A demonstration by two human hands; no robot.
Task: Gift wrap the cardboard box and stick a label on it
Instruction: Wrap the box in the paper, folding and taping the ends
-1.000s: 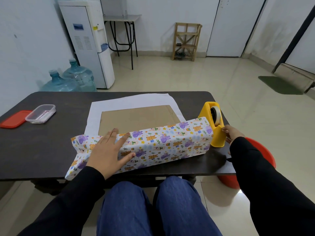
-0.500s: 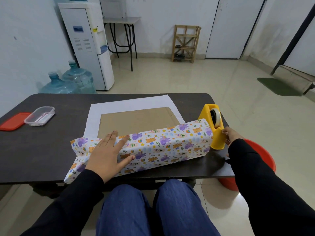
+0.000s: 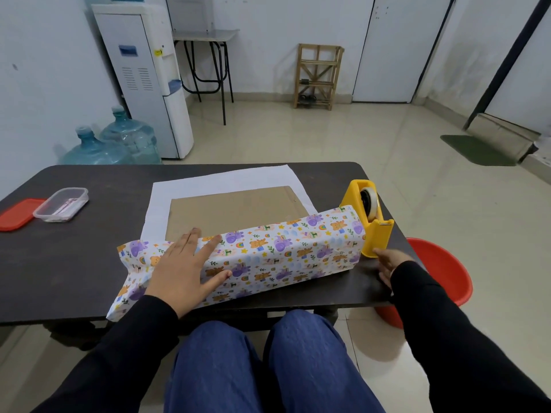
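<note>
My left hand (image 3: 185, 269) lies flat, fingers straight, pressing the wrapped box (image 3: 283, 254) on the counter (image 3: 74, 263); the box runs from 8 o'clock to 2 o'clock, its loose paper end at 8. The tape dispenser (image 3: 372, 231) stands at the 2 o'clock end, nearest my right hand (image 3: 387, 263), whose loosely spread fingers touch its foot

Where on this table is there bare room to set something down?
Bare dark tabletop lies between the clear container and the white sheet, running forward to the near edge left of the wrapped box. The right end is crowded: tape dispenser, box end and right hand.
</note>
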